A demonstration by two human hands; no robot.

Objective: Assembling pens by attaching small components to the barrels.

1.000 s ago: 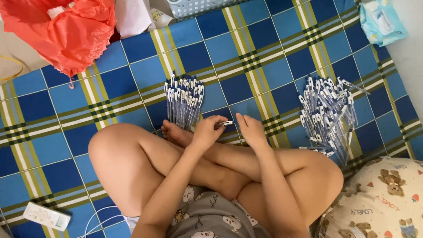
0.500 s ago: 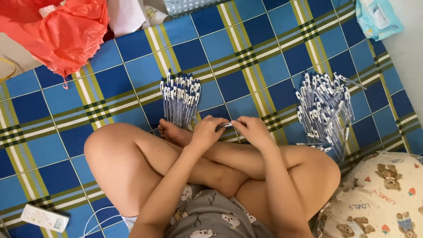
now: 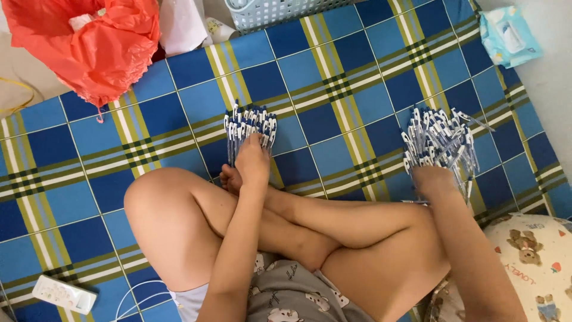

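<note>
I sit cross-legged on a blue checked mat (image 3: 357, 89). My left hand (image 3: 253, 160) reaches forward and rests, fingers down, on the near end of a tidy bundle of blue-and-white pens (image 3: 247, 124). My right hand (image 3: 430, 179) is out to the right, its fingers buried in the near edge of a larger, looser heap of the same pens (image 3: 442, 138). The fingertips of both hands are hidden among the pens, so what they grip does not show.
A red plastic bag (image 3: 89, 48) lies at the far left and a pale blue basket (image 3: 280, 9) at the far edge. A packet of wipes (image 3: 509, 36) sits far right. A white power strip (image 3: 62, 293) and a bear-print pillow (image 3: 536, 256) are near me.
Both hands were together over my feet, working on one pen. They have parted: the left went forward to the tidy bundle, the right swung out to the loose heap.
</note>
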